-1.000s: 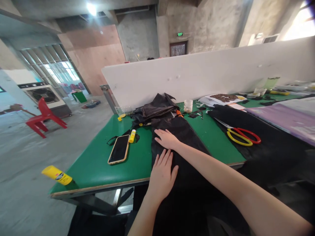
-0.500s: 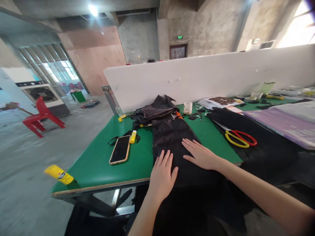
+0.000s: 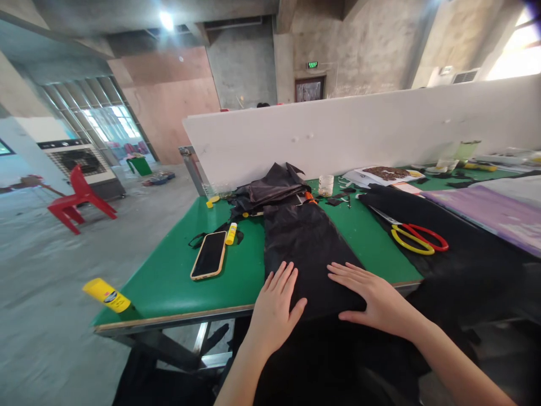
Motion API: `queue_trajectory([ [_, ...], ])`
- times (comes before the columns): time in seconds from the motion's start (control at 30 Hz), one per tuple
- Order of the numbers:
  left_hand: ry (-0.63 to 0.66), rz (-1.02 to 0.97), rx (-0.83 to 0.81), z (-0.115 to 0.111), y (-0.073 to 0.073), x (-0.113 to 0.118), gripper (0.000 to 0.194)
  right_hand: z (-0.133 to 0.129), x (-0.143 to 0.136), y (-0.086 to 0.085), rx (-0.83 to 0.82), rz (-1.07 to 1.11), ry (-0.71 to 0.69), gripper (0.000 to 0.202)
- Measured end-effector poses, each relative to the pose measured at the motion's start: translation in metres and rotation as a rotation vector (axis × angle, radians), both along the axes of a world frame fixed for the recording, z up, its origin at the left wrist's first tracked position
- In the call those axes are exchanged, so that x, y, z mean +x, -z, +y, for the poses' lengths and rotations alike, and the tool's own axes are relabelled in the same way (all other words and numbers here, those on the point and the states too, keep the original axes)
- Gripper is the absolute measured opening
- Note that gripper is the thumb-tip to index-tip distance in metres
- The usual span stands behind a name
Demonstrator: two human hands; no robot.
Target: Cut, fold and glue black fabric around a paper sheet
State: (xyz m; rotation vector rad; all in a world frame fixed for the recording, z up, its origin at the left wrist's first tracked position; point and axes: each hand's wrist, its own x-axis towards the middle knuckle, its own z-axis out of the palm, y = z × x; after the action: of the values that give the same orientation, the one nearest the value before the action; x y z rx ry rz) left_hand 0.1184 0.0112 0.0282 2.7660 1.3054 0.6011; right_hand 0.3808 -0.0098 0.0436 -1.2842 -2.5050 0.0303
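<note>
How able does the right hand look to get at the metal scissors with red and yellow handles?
Probably yes: the right hand is open and holds nothing, and the scissors lie uncovered on black fabric, ahead and to its right, with nothing seen standing between.

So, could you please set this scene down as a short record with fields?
Left hand: palm down over the long black cloth panel
Right hand: palm down over the panel's right side
Surface: green-topped table
Left of panel: black-screened phone in tan case; small yellow-and-white tube
Right of panel: scissors with red and yellow handles, lying on black fabric
</note>
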Motion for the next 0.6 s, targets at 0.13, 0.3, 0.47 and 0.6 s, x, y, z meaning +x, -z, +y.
queue_trajectory([
  [0.13,0.013,0.044,-0.005,-0.01,0.0,-0.012,0.054,0.002,0.0,0.004,0.01,0.026,0.012,0.07],
  [0.3,0.039,0.075,-0.036,-0.016,0.002,-0.02,0.064,0.003,0.0,0.003,0.009,-0.001,0.0,0.07],
  [0.47,0.059,0.022,-0.098,-0.016,0.002,-0.028,0.062,-0.001,-0.001,0.002,0.003,-0.025,0.037,0.069],
  [0.6,0.049,-0.029,-0.15,-0.014,0.002,-0.033,0.064,-0.001,-0.003,0.003,0.018,0.001,0.061,0.067],
])
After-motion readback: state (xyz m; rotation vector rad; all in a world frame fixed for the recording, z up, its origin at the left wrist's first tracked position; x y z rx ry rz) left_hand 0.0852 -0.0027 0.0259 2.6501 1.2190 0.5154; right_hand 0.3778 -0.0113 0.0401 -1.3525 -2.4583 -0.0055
